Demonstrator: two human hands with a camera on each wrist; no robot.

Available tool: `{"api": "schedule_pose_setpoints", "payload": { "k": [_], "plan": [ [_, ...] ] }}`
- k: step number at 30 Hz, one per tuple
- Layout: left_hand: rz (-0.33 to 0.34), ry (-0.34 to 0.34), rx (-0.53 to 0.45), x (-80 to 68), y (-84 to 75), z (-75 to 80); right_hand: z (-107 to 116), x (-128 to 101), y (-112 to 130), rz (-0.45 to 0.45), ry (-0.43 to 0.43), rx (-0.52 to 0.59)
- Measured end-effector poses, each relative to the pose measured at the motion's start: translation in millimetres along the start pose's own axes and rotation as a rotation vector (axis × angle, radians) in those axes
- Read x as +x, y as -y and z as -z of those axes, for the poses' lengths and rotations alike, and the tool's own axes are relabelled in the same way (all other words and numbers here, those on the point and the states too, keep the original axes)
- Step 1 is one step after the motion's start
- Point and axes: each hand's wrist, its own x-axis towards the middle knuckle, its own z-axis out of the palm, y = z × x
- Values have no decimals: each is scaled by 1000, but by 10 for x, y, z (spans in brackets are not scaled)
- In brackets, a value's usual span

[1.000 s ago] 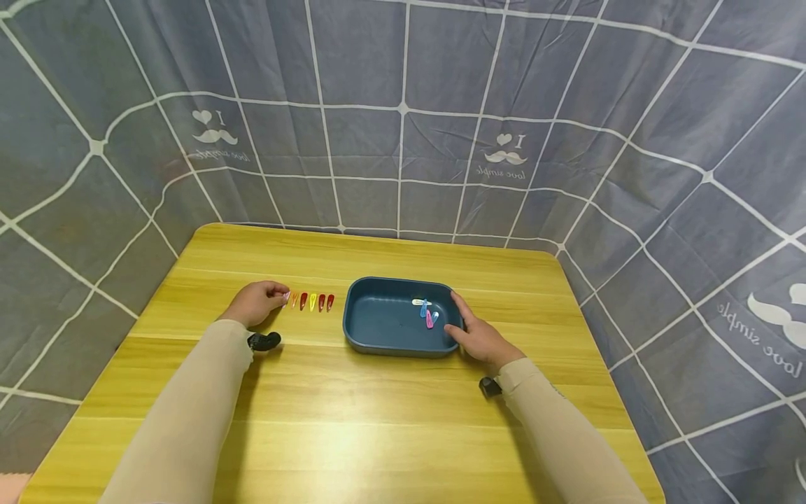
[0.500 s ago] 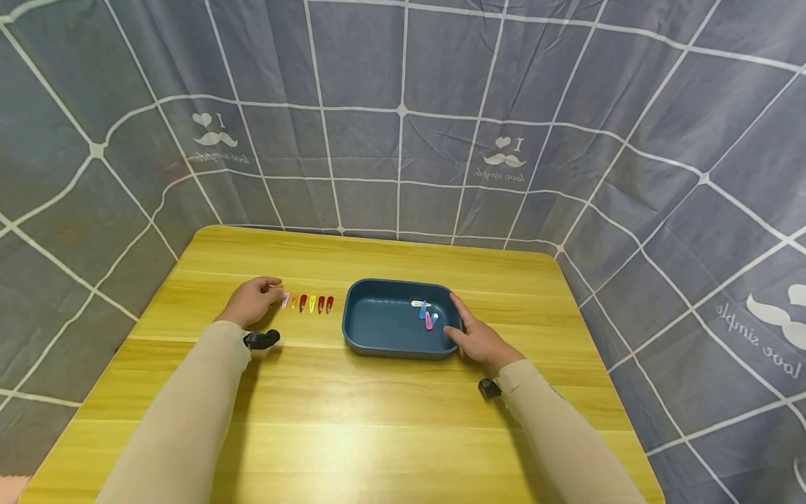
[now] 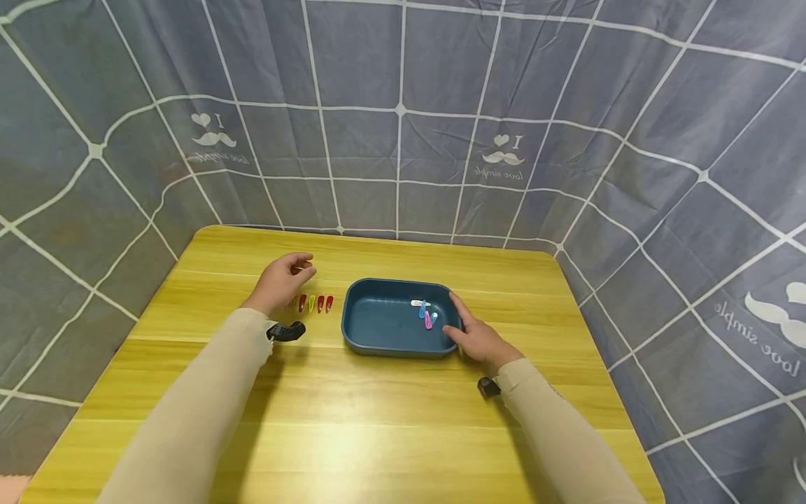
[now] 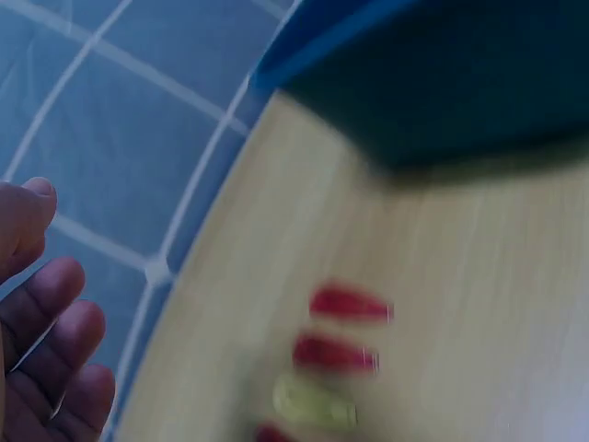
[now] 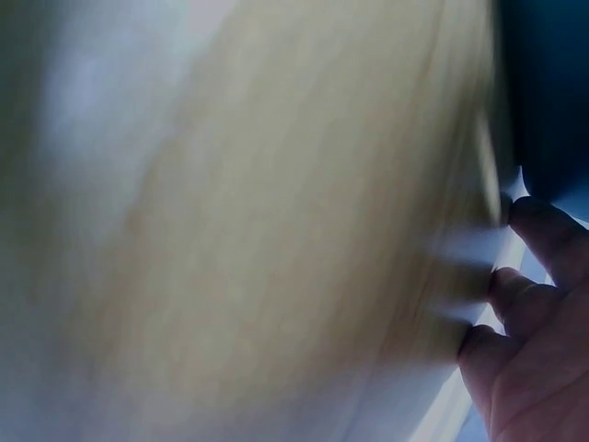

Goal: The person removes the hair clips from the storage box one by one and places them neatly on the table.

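The left hand (image 3: pixel 280 280) hangs above the worktop (image 3: pixel 352 434) in the centre-left of the head view, raised off the surface, its fingers (image 4: pixel 55 313) loosely curled and a little apart. Whether a clip is pinched between thumb and forefinger cannot be told: the head view is too small there and the left wrist view shows only bare fingertips at its left edge.

Just below and to the right of that hand lies the row of hair clips (image 3: pixel 313 303) on the worktop, red ones and a yellow one side by side; an orange one shows partly at the row's left end beside the hand. Each clip's long axis runs away from the person, up and down the frame, while the row itself runs left to right. In the blurred left wrist view the clips appear at lower centre, with the tray's dark wall above them.

The blue tray (image 3: pixel 378 344) sits right of the row, at the middle of the frame, near the clips but not touching them. Three clips (image 3: pixel 426 312) lie inside it toward its right end: a white, a blue and a pink one, close together.

The right hand (image 3: pixel 478 337) rests against the tray's right rim, fingers straight and spread along the wall, thumb at the near corner. It holds nothing.

The row lies between the left hand and the tray, so the left hand is much the nearer to the clips; the right hand is well apart from them, across the tray.
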Motion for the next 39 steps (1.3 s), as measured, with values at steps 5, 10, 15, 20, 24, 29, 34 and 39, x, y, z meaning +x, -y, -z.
{"api": "schedule_pose_setpoints", "payload": {
  "k": [5,10,15,20,24,29,34,39],
  "plan": [
    [-59,41,-38,39,-279,-134,11,3,4,-5,6,10],
    [-119,110,-33,46,-520,-282,10,15,-10,-3,12,4],
    [-181,183,-24,51,-685,-438,7,20,-20,-8,10,13],
    [-213,243,-45,51,-807,-610,5,18,-20,-3,9,17],
    [-219,294,-36,33,-909,-753,4,15,-19,-4,11,21],
    [-252,330,-6,32,-993,-910,-8,2,-5,-9,12,16],
    [-281,361,13,42,-1066,-1067,-18,-4,-12,6,9,-39],
    [-285,402,22,67,-1127,-1215,-27,-3,-26,13,4,-63]
  ]
}}
